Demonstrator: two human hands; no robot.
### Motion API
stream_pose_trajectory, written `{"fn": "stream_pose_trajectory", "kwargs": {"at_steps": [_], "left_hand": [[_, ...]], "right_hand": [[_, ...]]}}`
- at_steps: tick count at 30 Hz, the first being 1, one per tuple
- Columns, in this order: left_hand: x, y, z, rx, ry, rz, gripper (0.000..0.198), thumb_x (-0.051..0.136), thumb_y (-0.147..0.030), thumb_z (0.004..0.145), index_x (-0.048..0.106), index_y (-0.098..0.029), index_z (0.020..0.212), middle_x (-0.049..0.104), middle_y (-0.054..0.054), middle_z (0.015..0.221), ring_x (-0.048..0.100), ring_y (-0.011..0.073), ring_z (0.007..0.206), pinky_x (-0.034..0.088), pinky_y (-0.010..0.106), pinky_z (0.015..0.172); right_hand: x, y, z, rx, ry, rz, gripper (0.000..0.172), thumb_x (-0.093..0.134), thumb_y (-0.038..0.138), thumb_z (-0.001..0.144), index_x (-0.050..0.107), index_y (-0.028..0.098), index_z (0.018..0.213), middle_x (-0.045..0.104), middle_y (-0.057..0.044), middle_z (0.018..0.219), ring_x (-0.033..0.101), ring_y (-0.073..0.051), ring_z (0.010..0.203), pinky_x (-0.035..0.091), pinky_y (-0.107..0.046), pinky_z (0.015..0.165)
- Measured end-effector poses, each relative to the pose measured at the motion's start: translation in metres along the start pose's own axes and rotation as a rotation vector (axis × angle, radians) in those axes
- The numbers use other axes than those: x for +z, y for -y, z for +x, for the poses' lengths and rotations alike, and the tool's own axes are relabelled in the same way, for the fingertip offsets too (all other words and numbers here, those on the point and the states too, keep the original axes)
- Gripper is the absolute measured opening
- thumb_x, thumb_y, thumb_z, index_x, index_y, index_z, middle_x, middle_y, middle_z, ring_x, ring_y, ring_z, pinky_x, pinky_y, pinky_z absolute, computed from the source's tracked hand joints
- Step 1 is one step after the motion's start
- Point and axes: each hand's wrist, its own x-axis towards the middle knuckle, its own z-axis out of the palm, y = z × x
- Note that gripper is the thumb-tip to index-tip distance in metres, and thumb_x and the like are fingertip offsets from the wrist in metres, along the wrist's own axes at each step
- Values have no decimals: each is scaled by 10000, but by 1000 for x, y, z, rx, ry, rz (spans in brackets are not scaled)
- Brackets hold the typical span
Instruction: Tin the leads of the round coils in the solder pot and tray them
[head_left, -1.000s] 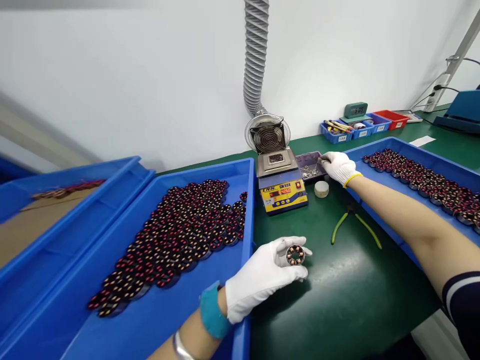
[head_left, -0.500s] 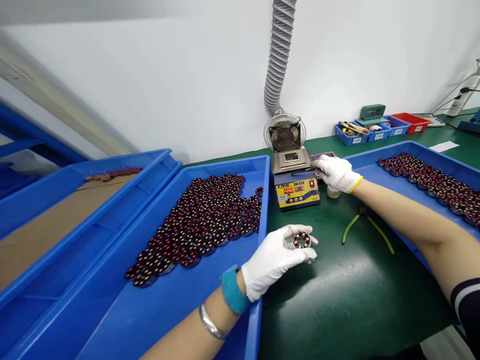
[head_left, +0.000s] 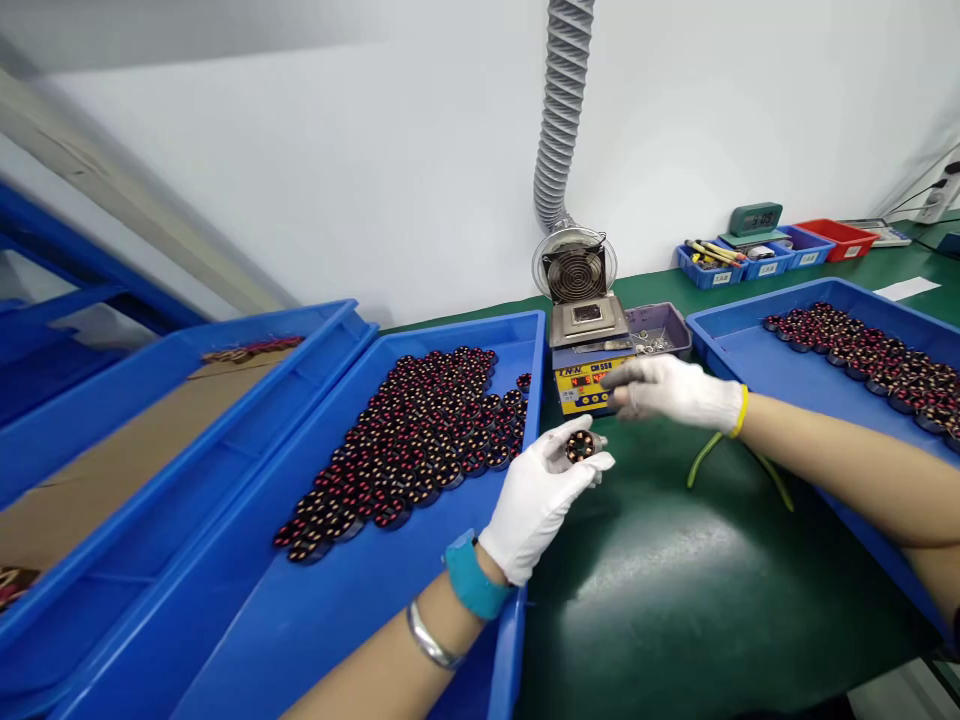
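My left hand [head_left: 536, 495], in a white glove, holds a small round black part [head_left: 580, 446] with copper-coloured segments, beside the right wall of a blue tray [head_left: 531, 400]. Many similar parts [head_left: 420, 430] lie in that tray. My right hand [head_left: 671, 390], gloved with grey fingertips, hovers in front of the yellow and blue soldering unit [head_left: 581, 385]. Its fingers are extended and nothing shows in them. On top of the unit is a metal block [head_left: 589, 315] with a small square well.
A purple-grey bin [head_left: 660, 330] of small metal pieces stands right of the unit. Green-handled pliers [head_left: 772, 480] lie behind my right forearm. A second blue tray [head_left: 750, 350] of parts sits right. Small bins [head_left: 769, 265] and a clock [head_left: 756, 218] stand behind.
My right hand has come away from the bin beside the unit, toward the front and left. My left hand, still holding the round part, has moved slightly up and left.
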Motion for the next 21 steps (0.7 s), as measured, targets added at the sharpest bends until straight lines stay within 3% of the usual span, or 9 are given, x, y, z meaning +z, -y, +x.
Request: {"fn": "stream_pose_trajectory", "kwargs": {"at_steps": [1,3,8,10,14,16,21], "left_hand": [[1,1,-1,53,-30,31,601,750,-315,695,535,-136,1227,652,90,1080,636,189,898,506,369,881],[4,2,-3,186,-84,154,525,766,-305,677,593,-163,1152,630,83,1145,600,218,1052,450,380,995],[10,-1,-8,407,-201,419,390,781,-277,648,666,-211,1015,614,64,1145,570,237,1110,414,389,1046],[12,-1,-9,439,-208,421,408,777,-267,653,654,-193,1035,604,80,1175,558,239,1130,409,381,1051],[14,2,-8,271,-158,298,798,815,-282,602,459,-172,1308,542,139,1281,636,215,940,532,354,848],[14,3,-8,144,-89,214,861,817,-291,602,398,-174,1345,572,139,1238,651,179,819,549,327,755],[9,1,-5,11,32,17,347,730,-265,702,584,-116,980,669,53,865,652,151,684,560,313,687]], "right_hand": [[10,3,-7,17,100,97,414,609,369,837,589,186,1207,681,-36,911,656,-177,817,544,-267,714],[29,5,-17,-1,167,227,487,689,337,772,579,205,1227,677,-34,968,650,-192,899,549,-268,758],[48,11,-25,20,117,511,517,664,189,744,539,166,1245,655,-57,1060,620,-190,1017,545,-283,851],[46,15,-26,14,69,478,523,645,145,729,539,151,1240,658,-60,1032,631,-183,976,553,-287,835],[43,20,-33,-123,-84,228,533,615,103,720,554,188,1243,661,-26,957,643,-159,876,564,-290,808],[42,21,-37,-161,-141,136,550,613,95,716,557,212,1251,656,-22,1001,638,-160,908,556,-300,843],[42,24,-42,-207,-163,47,540,650,121,722,565,229,1245,641,-29,1065,629,-170,957,539,-318,891]]}}
